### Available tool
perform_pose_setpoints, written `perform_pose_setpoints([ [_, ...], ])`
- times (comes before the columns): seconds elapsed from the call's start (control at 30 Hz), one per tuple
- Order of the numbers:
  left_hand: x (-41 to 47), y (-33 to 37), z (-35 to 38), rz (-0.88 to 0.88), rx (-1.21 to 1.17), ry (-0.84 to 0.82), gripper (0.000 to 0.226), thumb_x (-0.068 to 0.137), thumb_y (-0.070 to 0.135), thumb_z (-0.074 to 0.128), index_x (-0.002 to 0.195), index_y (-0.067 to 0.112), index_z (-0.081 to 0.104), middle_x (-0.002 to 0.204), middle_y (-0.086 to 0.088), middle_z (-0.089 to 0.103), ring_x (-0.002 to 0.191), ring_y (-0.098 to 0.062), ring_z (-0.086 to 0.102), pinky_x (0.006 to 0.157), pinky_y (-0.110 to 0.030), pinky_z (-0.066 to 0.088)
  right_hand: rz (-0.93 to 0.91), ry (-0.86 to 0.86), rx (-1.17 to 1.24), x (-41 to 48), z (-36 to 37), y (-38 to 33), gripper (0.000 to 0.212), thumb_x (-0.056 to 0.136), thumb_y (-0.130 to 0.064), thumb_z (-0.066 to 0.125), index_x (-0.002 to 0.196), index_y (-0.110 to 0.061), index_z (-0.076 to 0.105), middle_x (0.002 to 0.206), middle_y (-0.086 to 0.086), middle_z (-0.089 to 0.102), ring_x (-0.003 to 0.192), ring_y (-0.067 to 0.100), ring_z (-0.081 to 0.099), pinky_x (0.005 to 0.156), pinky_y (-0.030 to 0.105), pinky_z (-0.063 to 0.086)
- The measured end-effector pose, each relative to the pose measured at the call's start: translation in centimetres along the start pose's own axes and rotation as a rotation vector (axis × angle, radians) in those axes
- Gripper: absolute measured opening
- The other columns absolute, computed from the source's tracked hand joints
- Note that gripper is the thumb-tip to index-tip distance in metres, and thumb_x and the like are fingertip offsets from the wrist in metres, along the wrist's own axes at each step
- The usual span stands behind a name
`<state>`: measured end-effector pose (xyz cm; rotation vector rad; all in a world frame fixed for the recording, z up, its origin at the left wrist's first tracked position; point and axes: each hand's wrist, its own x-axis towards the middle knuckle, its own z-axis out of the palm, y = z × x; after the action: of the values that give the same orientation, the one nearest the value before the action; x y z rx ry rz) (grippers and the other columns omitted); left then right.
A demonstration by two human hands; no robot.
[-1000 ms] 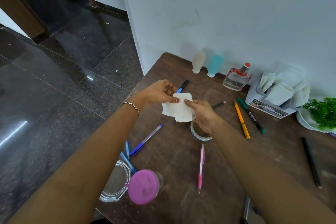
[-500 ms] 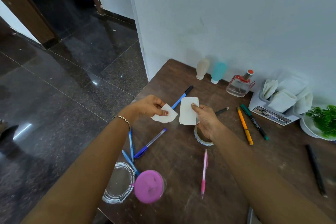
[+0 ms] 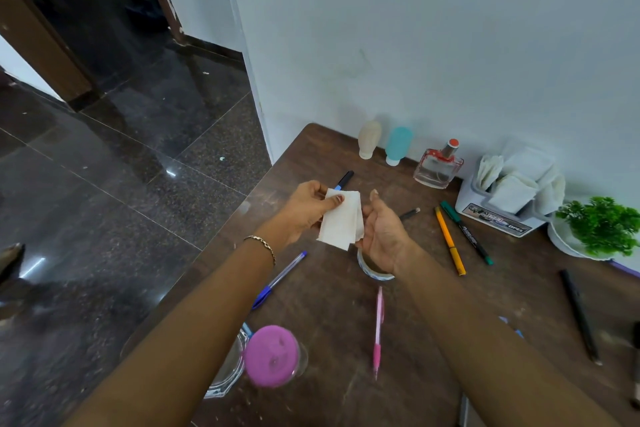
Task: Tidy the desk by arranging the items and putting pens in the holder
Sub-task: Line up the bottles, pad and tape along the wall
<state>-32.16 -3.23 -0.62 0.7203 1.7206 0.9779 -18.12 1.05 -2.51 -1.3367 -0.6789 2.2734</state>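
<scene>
Pinching white paper slips (image 3: 341,224) (creased): left hand (image 3: 308,208) fingers clamped; right hand (image 3: 382,236) fingers apart.

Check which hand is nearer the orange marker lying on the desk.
Right. The right hand hovers just left of the orange marker, apart from it; the left hand, pinching the white paper, is farther left, beyond the right hand.
</scene>
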Motion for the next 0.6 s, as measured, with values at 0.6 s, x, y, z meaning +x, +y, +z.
perform_pose_setpoints([
  [0.6, 0.1, 4.6, 3.3, 0.097, 0.192, 0.012, 0.048, 0.075, 0.033, 0.079, 0.114, 0.014, 0.058, 0.103, 0.0, 0.064, 0.095, -0.015, 0.061, 0.062, -0.024, 0.051, -0.186, -0.005, -0.209, -3.3, -4.5, -2.8, 0.024, 0.094, -0.006, 0.054, 0.117, -0.001, 0.055, 0.11, 0.008, 0.062, 0.098, 0.022, 0.062, 0.094, 0.043, 0.051],
])
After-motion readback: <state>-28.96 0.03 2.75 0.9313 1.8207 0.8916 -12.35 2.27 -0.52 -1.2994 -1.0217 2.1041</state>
